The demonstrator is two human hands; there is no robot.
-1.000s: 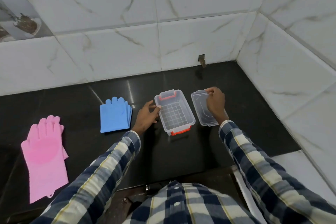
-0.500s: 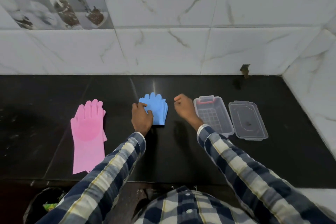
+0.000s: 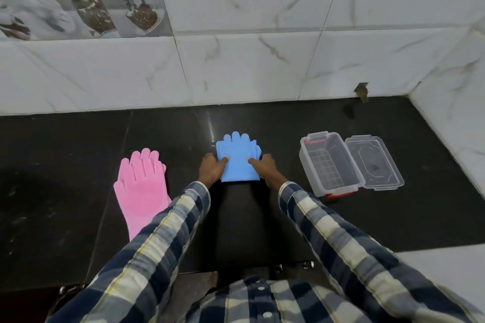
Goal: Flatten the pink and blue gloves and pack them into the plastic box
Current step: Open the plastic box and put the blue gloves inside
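The folded blue gloves (image 3: 238, 157) lie on the black counter in the middle, fingers pointing at the wall. My left hand (image 3: 211, 169) grips their left edge and my right hand (image 3: 263, 167) grips their right edge, thumbs on top. The pink gloves (image 3: 141, 189) lie flat to the left, partly covered by my left sleeve. The clear plastic box (image 3: 328, 164) with red latches stands open and empty to the right. Its clear lid (image 3: 374, 161) rests beside it on the right.
White marble-tiled walls bound the black counter (image 3: 65, 165) at the back and on the right. The counter's front edge runs just before my body. A white ledge (image 3: 446, 262) sits at the lower right.
Both hands have left the box and lid, moved left and taken hold of the blue gloves at either side. The camera has swung left with them.
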